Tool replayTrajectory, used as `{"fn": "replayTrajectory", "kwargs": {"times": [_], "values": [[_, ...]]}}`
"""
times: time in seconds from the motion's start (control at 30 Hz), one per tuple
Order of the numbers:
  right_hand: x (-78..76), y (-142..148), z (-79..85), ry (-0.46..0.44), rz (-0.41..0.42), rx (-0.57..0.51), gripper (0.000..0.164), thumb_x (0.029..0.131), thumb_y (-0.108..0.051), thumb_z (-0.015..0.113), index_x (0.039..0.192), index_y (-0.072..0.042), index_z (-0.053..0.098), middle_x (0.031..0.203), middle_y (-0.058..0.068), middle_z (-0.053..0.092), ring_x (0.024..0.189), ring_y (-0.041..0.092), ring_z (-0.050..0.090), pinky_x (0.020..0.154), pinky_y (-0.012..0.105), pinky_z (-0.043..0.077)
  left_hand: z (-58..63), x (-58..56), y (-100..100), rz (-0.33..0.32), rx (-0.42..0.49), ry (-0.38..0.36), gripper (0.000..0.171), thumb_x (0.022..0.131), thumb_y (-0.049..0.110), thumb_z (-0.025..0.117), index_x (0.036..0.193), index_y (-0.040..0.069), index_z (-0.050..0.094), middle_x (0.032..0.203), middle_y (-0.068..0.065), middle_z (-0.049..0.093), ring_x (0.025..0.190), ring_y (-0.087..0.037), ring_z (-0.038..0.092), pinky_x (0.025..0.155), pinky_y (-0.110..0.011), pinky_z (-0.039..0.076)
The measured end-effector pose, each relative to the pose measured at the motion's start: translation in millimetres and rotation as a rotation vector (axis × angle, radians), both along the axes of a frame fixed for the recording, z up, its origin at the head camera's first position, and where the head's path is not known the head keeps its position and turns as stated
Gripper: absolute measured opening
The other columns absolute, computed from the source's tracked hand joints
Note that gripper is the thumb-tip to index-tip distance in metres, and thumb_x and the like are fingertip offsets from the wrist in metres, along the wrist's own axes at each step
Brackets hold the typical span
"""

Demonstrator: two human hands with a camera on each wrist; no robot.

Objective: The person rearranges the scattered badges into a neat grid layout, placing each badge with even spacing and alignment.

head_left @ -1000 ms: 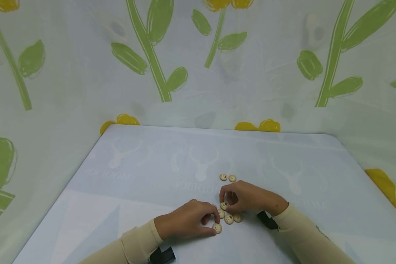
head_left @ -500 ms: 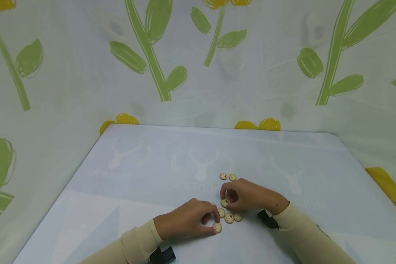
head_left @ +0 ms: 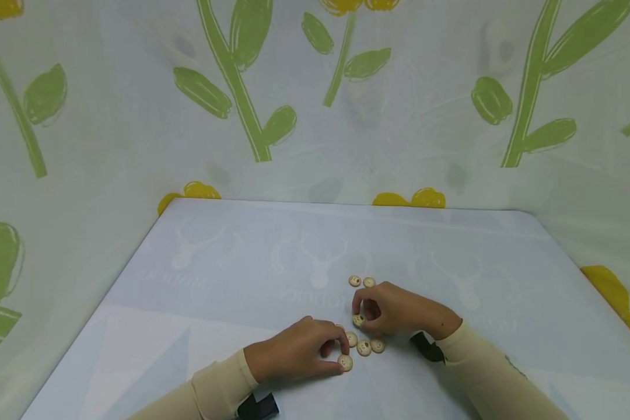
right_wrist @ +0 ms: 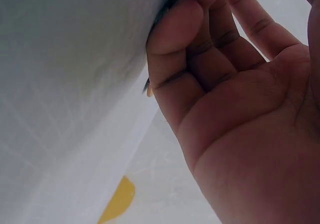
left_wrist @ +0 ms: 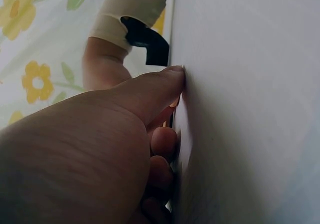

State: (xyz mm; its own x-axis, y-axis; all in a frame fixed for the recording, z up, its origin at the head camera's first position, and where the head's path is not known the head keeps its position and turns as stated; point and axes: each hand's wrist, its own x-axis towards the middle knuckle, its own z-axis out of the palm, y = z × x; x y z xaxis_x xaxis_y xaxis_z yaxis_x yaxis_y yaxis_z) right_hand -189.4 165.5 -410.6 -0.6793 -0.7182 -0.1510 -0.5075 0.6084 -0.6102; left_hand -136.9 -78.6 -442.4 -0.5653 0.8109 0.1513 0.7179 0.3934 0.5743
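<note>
In the head view my left hand [head_left: 304, 349] pinches a small round wooden disc [head_left: 345, 363] between thumb and index finger at the tabletop. My right hand [head_left: 396, 309] pinches another disc with a drawn face [head_left: 358, 320] a little farther back. Between and beside the hands lie a pale disc [head_left: 352, 339], a face disc [head_left: 364, 348] and one more wooden disc [head_left: 378, 346]; a further one is mostly hidden behind the left fingers. Both wrist views show the hands close against the table, but the pinched discs are hidden there.
Beyond the right hand two discs sit side by side, a left one [head_left: 354, 280] and a right one [head_left: 369, 282]. They rest on a pale blue-white tabletop [head_left: 231, 256] with faint deer prints. A flower-printed curtain [head_left: 420, 128] hangs around the table's far edge and sides.
My right hand has slid its disc slightly away from me and to the right, apart from the cluster. The left hand and its disc have stayed in place.
</note>
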Motion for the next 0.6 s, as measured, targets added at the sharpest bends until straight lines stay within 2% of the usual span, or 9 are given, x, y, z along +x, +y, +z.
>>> {"fn": "replayTrajectory", "kwargs": {"times": [0.23,0.4,0.6], "values": [[-0.6,2.4,1.7,-0.027,-0.017,-0.006,0.014,0.087,-0.014,0.075,0.093,-0.021,0.065,0.069,-0.009,0.056,0.062,0.002,0.052,0.058,0.021,0.047,0.9,1.1,0.0,0.001,-0.004,-0.025,0.015,0.089,0.027,0.076,0.1,0.024,0.067,0.074,0.013,0.053,0.066,0.007,0.044,0.062,-0.009,0.038],[-2.1,4.9,3.5,-0.025,-0.04,-0.014,0.014,0.088,-0.014,0.075,0.093,-0.02,0.065,0.069,-0.008,0.056,0.062,0.004,0.053,0.057,0.022,0.047,2.2,0.6,0.3,0.007,-0.006,-0.015,0.015,0.089,0.028,0.076,0.1,0.024,0.067,0.073,0.013,0.053,0.066,0.007,0.045,0.062,-0.01,0.038],[-4.1,8.0,4.6,-0.02,-0.055,-0.018,0.014,0.088,-0.015,0.075,0.095,-0.02,0.064,0.07,-0.008,0.056,0.062,0.004,0.053,0.058,0.022,0.047,3.6,1.1,1.2,0.018,-0.023,-0.053,0.015,0.089,0.028,0.077,0.1,0.024,0.068,0.073,0.012,0.053,0.066,0.006,0.045,0.062,-0.01,0.038]]}}
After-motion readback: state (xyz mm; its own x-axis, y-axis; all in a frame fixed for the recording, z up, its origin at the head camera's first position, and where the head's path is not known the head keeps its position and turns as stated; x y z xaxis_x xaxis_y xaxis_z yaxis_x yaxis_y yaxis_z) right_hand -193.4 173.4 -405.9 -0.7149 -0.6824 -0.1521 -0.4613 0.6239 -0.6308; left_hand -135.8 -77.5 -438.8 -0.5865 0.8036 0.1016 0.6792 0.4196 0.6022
